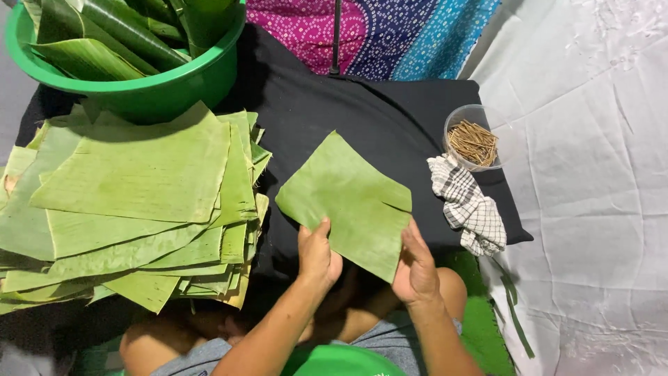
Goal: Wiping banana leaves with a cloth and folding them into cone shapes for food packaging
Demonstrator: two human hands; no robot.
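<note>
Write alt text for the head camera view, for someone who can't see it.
A seated person's left hand and right hand hold a cut green banana leaf piece by its near edge over a black cloth. A stack of cut leaves lies at left below a green basin; a clear cup of small sticks and a checked cloth sit at right.

Head camera looks steeply down (close) over the lap.
</note>
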